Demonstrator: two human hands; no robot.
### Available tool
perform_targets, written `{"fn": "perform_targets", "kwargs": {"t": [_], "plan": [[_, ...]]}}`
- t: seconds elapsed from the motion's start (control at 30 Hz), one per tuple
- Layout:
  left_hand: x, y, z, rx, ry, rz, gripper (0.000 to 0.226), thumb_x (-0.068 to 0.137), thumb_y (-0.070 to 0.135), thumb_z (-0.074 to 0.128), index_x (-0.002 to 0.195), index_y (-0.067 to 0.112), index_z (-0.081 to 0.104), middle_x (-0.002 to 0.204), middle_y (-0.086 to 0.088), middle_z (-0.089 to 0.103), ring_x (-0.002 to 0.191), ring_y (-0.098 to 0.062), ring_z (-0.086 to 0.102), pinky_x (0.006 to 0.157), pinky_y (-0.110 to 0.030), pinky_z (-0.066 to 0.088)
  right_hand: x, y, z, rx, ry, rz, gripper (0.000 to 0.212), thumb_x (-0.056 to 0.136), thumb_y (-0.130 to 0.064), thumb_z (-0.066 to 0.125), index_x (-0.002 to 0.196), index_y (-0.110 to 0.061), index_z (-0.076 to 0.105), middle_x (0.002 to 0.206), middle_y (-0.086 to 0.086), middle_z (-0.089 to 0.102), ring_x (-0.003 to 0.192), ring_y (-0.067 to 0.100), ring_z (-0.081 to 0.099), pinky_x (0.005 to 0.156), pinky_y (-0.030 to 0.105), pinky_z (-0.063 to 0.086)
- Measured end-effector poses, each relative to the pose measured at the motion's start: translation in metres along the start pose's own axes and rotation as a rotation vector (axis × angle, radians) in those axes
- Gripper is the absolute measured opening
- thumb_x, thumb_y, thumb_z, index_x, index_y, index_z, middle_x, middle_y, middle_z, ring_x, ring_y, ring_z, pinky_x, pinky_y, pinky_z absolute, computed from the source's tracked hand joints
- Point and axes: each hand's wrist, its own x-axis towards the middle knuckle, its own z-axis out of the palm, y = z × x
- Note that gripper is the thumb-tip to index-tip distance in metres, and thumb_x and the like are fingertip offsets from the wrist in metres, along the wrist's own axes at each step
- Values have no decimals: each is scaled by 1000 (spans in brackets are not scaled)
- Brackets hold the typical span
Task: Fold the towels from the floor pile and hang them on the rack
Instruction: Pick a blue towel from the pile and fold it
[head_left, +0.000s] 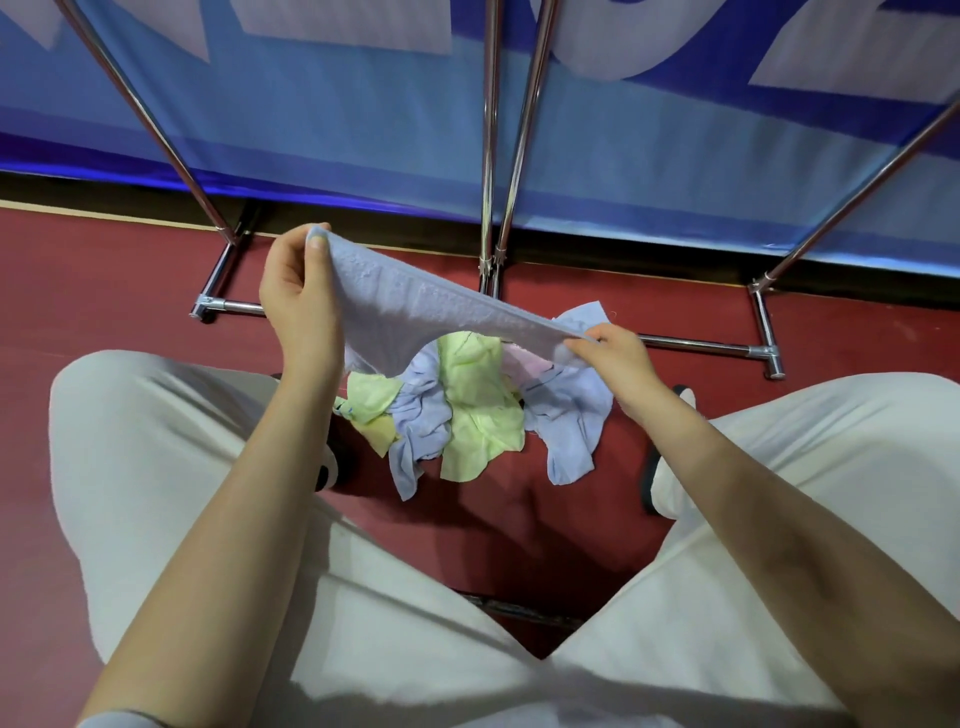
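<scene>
A light blue towel (415, 306) is stretched in the air between my hands, above the floor pile. My left hand (298, 291) pinches its upper left corner, held higher. My right hand (615, 358) pinches the opposite corner, lower and to the right. Below, the pile of towels (467, 410) lies crumpled on the red floor between my knees: pale green, light blue and a bit of pink. The chrome rack (491, 156) stands just beyond the pile, its poles rising out of view and its base bars on the floor. No towel shows on the visible rack parts.
A blue and white banner (363, 114) hangs behind the rack. My legs in white trousers (156, 467) flank the pile. A dark shoe (332, 467) and a sock foot (670, 483) rest on the red floor (93, 291).
</scene>
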Motion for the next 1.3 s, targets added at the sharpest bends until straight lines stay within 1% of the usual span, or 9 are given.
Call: {"fn": "perform_targets", "kwargs": {"t": [0.07,0.17,0.3,0.5,0.6,0.73,0.93,1.07,1.3], "plan": [[2,-7,1,28,41,-11,13,98,17,48,100,17,61,98,11,62,90,11,57,86,-11,43,1,-5,-10,237,32,22,19,82,-17,70,67,-19,58,70,0,55,69,14,50,67,24,40],[4,-19,2,75,64,-51,16,98,19,46,103,13,59,95,12,59,84,13,54,83,-9,41,-3,-9,-23,488,35,-15,17,84,-14,67,69,-19,59,71,2,56,71,17,51,69,30,41],[1,-24,7,83,98,-156,20,99,26,44,107,16,60,97,12,58,86,7,53,78,-9,40,-14,-20,-31,474,111,-112,15,89,-11,63,76,-17,58,75,-3,59,70,9,56,61,21,46],[5,-26,4,-40,132,-394,15,95,29,48,95,24,62,85,8,57,82,-9,50,79,-28,43,-22,-25,-35,285,159,-263,13,90,-17,63,78,-14,59,73,-6,55,70,5,49,64,13,40],[-5,-26,10,-100,144,-507,16,96,25,52,84,28,63,77,9,54,73,-8,47,68,-26,40,-24,-19,-32,350,211,-208,21,92,-18,62,80,-1,54,74,5,45,69,11,41,60,17,36],[-15,-28,19,-57,96,-520,16,94,20,51,79,22,58,67,8,42,62,-8,36,56,-24,31,-29,-15,-29,549,236,-77,32,93,-16,58,68,-17,39,66,-3,33,62,8,31,53,18,29],[-16,-29,22,3,64,-493,11,97,22,49,93,17,58,73,9,46,67,-5,40,59,-21,33,-29,-18,-32,509,295,-110,15,95,-20,55,84,-11,48,71,-4,39,62,4,36,53,12,33],[-16,-28,23,-27,74,-584,20,96,19,49,76,20,52,66,6,37,60,-8,33,55,-23,29,-24,-19,-26,473,322,-46,11,93,-20,58,89,-10,56,81,1,54,72,9,48,57,11,41],[-35,-21,37,-89,1,-724,25,93,15,51,69,20,46,67,3,31,61,-12,28,57,-26,29,-19,-17,-12,479,357,117,25,90,-21,60,101,2,62,86,3,58,80,15,53,74,29,45]]}}
